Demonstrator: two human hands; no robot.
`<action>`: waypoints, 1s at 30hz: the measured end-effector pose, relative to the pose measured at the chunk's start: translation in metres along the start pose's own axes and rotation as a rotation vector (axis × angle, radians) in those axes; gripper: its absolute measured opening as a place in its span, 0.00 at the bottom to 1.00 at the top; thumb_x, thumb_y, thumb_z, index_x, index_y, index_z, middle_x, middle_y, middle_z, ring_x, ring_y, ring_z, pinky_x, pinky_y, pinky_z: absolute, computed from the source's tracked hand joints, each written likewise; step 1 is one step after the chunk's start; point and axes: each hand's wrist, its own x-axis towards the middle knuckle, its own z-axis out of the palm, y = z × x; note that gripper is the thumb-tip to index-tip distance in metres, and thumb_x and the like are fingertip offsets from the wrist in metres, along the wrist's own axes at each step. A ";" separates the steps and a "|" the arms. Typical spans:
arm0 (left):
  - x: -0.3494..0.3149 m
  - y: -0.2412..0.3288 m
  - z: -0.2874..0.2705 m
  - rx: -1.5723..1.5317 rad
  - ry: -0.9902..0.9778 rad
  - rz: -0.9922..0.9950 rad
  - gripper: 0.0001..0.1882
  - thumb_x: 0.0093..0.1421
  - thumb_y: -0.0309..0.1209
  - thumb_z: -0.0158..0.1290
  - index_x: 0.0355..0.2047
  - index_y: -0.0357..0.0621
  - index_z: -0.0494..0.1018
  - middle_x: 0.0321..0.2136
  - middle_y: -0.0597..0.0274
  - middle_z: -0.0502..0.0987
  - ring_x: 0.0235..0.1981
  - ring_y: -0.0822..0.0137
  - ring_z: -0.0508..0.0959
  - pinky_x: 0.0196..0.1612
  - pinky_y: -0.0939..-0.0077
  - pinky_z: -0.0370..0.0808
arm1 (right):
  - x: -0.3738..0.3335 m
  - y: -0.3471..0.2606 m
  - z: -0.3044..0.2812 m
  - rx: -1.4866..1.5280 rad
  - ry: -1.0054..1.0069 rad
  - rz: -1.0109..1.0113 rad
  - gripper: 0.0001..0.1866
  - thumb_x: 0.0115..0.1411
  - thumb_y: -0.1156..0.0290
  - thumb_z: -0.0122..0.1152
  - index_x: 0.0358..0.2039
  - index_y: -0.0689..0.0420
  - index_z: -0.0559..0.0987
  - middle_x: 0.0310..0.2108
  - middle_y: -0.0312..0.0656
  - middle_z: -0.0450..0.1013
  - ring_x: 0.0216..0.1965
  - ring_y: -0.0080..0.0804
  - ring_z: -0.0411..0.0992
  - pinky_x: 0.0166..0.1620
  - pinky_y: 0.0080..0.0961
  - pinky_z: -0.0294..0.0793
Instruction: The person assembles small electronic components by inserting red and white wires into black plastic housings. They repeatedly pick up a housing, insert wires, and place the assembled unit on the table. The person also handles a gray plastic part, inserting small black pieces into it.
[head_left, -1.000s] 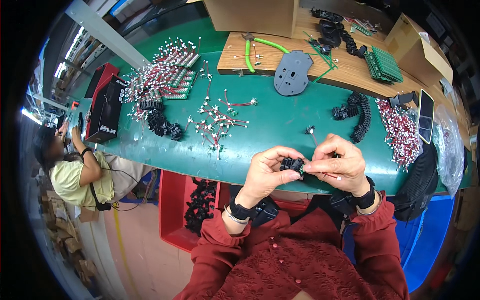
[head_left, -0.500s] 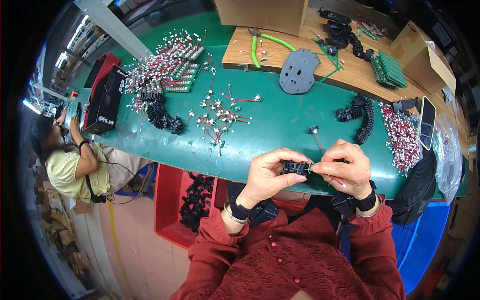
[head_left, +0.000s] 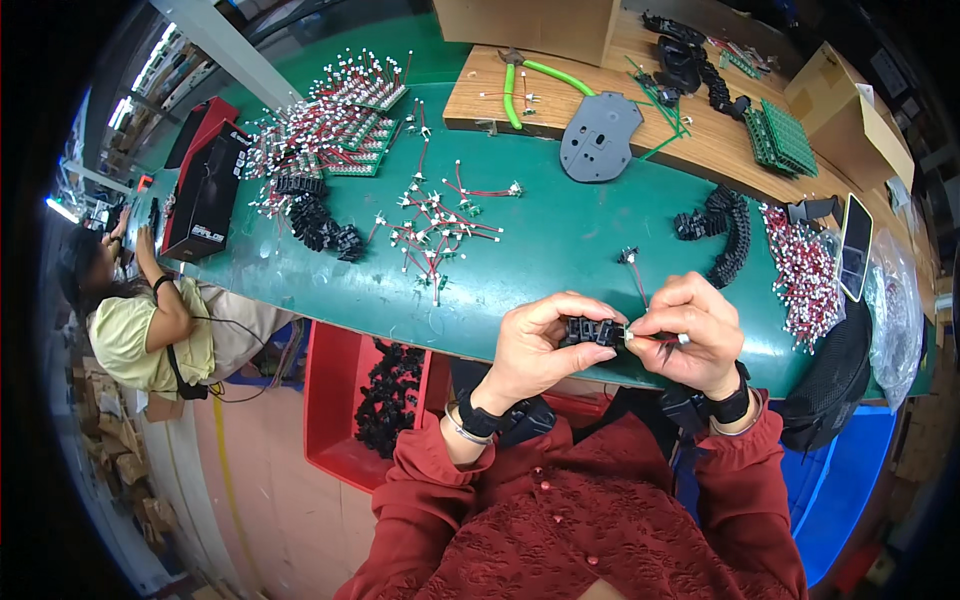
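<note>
Between the fingers and thumb of my left hand is a short row of black plastic housings. My right hand pinches a small circuit board with a red-and-black wire lead against the row's right end; its white plug shows beside the fingers. How far the board sits in the housing is hidden by my fingertips. Just beyond my hands, a single black housing with a wire lead lies on the green mat. More small boards with red leads are scattered left of centre.
Wired board panels and a curved black housing strip lie at left, another strip at right beside a heap of wire leads. Green-handled cutters and a grey plate lie behind. A red bin stands below; a co-worker sits left.
The lead in my right hand has swung, its white plug now higher and closer to the fingers. My left hand keeps the housings in nearly the same place.
</note>
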 end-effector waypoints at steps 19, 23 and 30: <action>0.000 0.003 0.000 -0.044 0.000 -0.136 0.17 0.48 0.17 0.58 0.40 0.34 0.71 0.38 0.55 0.75 0.39 0.71 0.75 0.44 0.77 0.72 | -0.006 0.002 0.001 0.094 0.024 0.028 0.11 0.39 0.82 0.68 0.27 0.56 0.81 0.24 0.36 0.70 0.20 0.22 0.66 0.20 0.16 0.62; 0.001 0.006 -0.002 -0.070 -0.028 -0.199 0.18 0.48 0.16 0.58 0.41 0.34 0.70 0.37 0.56 0.75 0.39 0.71 0.74 0.44 0.77 0.72 | -0.008 0.005 -0.002 0.094 -0.017 -0.015 0.11 0.39 0.81 0.69 0.26 0.57 0.81 0.24 0.36 0.70 0.20 0.23 0.66 0.20 0.17 0.61; 0.001 0.004 -0.002 -0.082 -0.060 -0.171 0.18 0.48 0.16 0.58 0.41 0.35 0.70 0.37 0.57 0.75 0.40 0.71 0.75 0.44 0.77 0.72 | -0.009 0.003 -0.001 0.098 -0.011 -0.005 0.10 0.39 0.80 0.70 0.25 0.55 0.81 0.24 0.35 0.71 0.20 0.23 0.67 0.20 0.17 0.62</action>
